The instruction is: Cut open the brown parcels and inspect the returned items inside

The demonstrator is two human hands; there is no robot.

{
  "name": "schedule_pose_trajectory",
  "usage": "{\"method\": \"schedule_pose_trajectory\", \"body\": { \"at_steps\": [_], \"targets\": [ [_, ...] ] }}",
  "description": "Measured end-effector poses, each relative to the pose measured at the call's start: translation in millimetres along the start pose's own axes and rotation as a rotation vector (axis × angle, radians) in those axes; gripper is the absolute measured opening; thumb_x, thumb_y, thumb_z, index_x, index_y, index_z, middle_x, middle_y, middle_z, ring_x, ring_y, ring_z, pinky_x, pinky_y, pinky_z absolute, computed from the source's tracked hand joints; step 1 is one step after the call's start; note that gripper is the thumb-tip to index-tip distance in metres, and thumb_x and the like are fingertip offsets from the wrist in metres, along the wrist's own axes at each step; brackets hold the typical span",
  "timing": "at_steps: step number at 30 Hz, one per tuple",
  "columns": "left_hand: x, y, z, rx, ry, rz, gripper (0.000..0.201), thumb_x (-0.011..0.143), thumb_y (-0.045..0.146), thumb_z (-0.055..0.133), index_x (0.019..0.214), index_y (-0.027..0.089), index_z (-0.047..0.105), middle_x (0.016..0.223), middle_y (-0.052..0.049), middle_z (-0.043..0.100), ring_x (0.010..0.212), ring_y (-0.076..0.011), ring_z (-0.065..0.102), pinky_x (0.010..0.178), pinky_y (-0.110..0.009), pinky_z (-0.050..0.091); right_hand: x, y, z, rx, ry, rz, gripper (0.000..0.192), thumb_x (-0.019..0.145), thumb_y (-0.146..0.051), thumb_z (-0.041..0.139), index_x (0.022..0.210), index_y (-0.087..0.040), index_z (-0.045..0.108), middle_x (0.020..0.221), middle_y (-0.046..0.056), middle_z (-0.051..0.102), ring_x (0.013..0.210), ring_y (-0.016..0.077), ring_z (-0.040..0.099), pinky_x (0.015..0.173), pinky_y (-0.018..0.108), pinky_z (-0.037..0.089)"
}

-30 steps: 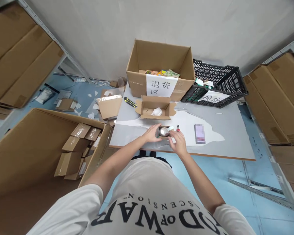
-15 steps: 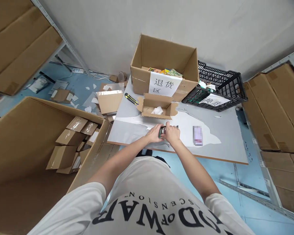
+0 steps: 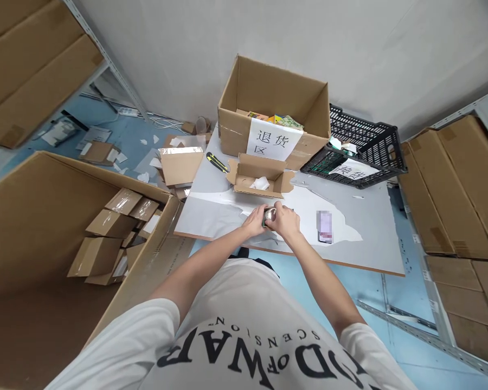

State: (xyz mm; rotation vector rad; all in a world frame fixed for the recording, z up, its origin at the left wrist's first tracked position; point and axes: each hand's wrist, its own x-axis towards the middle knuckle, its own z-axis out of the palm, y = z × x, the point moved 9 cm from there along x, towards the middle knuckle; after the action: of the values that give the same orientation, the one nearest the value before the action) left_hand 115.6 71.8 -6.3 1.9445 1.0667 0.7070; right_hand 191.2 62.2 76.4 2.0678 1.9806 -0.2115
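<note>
My left hand [image 3: 255,220] and my right hand [image 3: 287,222] are closed together around a small shiny silver object in dark packaging [image 3: 269,215], held just above the near part of the white table [image 3: 374,238]. Only the top of the object shows between my fingers. Right behind my hands sits a small open cardboard box [image 3: 258,177] with white paper inside.
A big labelled carton [image 3: 273,111] and a black plastic crate [image 3: 360,146] stand at the table's back. A yellow utility knife [image 3: 217,162] lies left, a phone [image 3: 324,226] right. A large carton [image 3: 61,244] of small boxes stands on the floor left; shelves of cartons flank both sides.
My right hand has closed over the silver object, which was open to view a second ago. Both hands now grip it together. The view has shifted slightly.
</note>
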Motion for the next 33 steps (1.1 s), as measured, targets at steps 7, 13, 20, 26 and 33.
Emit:
{"method": "schedule_pose_trajectory", "body": {
  "at_steps": [7,13,20,26,33],
  "targets": [
    [16,-3,-9.9,-0.012,0.006,0.06,0.084,0.059,0.028,0.075,0.131,0.015,0.033,0.125,-0.015,0.049,0.118,-0.0303,0.048,0.099,-0.046,0.04,-13,8,-60,0.028,0.14,-0.094,0.039,0.077,-0.044,0.059,0.108,-0.023,0.05,0.099,0.009,0.063,0.09,0.0254,0.057,0.065,0.029,0.038],
    [22,-18,-16.1,-0.027,0.036,0.018,0.1,0.054,0.034,0.079,0.137,0.015,0.026,0.135,-0.019,0.043,0.126,-0.0327,0.042,0.102,-0.051,0.036,-28,32,-117,0.147,0.314,-0.156,0.039,0.072,-0.047,0.062,0.103,-0.023,0.055,0.091,0.006,0.063,0.084,0.0239,0.057,0.063,0.029,0.036],
    [10,-13,-20.7,-0.067,0.026,-0.081,0.128,0.041,0.042,0.086,0.144,0.015,0.015,0.143,-0.024,0.032,0.133,-0.0379,0.032,0.103,-0.054,0.034,-57,54,-193,0.278,0.535,-0.29,0.035,0.072,-0.047,0.062,0.097,-0.022,0.059,0.08,0.004,0.062,0.077,0.0212,0.056,0.066,0.03,0.038],
    [-12,44,-66.7,-0.019,0.143,0.094,0.124,0.049,0.053,0.082,0.145,0.014,0.013,0.151,-0.023,0.015,0.14,-0.0394,0.012,0.11,-0.057,0.021,-63,65,-230,0.413,0.619,-0.362,0.029,0.075,-0.047,0.062,0.091,-0.023,0.061,0.072,0.002,0.061,0.073,0.0197,0.058,0.064,0.03,0.041],
    [-4,118,-91.1,-0.311,0.061,0.126,0.093,0.055,0.045,0.081,0.134,0.021,0.039,0.131,-0.013,0.052,0.118,-0.0305,0.052,0.1,-0.045,0.042,-37,60,-227,0.533,0.538,-0.398,0.03,0.073,-0.048,0.064,0.083,-0.02,0.066,0.069,0.001,0.066,0.06,0.0146,0.058,0.059,0.027,0.041]
  ]
}}
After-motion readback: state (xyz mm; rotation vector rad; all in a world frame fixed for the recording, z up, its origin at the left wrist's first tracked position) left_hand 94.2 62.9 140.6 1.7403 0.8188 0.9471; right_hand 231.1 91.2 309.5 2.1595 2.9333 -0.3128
